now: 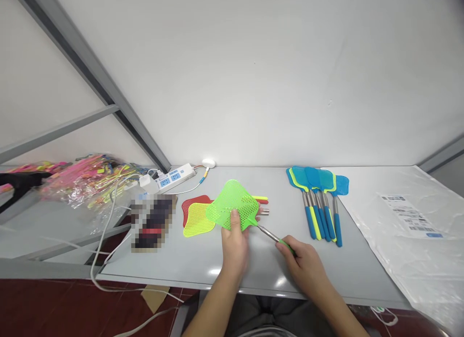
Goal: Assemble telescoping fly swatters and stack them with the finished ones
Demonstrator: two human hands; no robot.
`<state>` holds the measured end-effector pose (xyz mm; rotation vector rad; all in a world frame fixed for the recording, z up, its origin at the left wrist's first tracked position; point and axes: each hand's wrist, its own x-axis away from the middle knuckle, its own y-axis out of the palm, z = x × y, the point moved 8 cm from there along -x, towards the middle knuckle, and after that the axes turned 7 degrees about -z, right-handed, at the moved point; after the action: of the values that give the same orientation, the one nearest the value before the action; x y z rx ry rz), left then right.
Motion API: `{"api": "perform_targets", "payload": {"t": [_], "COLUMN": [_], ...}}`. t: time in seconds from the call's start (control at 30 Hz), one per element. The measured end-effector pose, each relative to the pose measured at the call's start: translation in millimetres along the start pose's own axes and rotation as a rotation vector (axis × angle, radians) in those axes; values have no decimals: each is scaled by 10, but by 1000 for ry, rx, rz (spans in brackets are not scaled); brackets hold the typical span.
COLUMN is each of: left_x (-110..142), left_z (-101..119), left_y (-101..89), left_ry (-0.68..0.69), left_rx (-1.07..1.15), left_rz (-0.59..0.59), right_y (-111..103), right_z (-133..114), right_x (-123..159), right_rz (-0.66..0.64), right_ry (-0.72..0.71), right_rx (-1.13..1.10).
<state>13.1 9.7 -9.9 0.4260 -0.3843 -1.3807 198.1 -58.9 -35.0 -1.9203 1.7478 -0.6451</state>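
My left hand pinches the lower edge of a bright green fly swatter head, thumb on top. My right hand grips the green handle of the same swatter, its metal rod running up to the head. The swatter is held just above the grey table. Under and behind it lie a yellow swatter and a red swatter, flat on the table.
Several blue swatters lie in a row to the right. A clear plastic bag with a label covers the right end. A white power strip, cables, a blurred object and a bag of coloured swatters sit left.
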Motion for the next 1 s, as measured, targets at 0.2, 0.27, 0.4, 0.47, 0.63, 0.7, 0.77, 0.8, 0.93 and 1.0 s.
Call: {"api": "perform_targets", "payload": {"t": [0.2,0.27,0.4,0.47,0.63,0.7,0.77,0.8,0.93,1.0], "left_x": [37,-2,-79,-120,-191,-214,-240,-252,-259,-235], "left_z": [-36,-25,-56,-95,-164,-133,-104,-101,-172,-218], "left_y": [128,142,183,201,269,315,359,378,379,335], "left_ry": [-32,-58,-73,-72,-88,-81,-93,-108,-136,-98], "left_rx": [-68,-59,-43,-49,-116,-128,-127,-128,-196,-236], "left_rz": [-145,-182,-222,-221,-230,-259,-301,-325,-389,-370], "right_y": [123,224,275,211,114,118,112,112,77,-30], "right_z": [-65,-50,-33,-29,-27,-21,-15,-19,-106,-85], "right_x": [-37,-5,-31,-85,-76,-61,-42,-28,66,125], "right_rz": [-226,-370,-378,-222,102,116,112,105,149,248], "right_ry": [131,226,262,197,140,129,115,99,-32,-21], "right_rx": [-406,-583,-652,-489,-19,2,-33,-51,53,125]}}
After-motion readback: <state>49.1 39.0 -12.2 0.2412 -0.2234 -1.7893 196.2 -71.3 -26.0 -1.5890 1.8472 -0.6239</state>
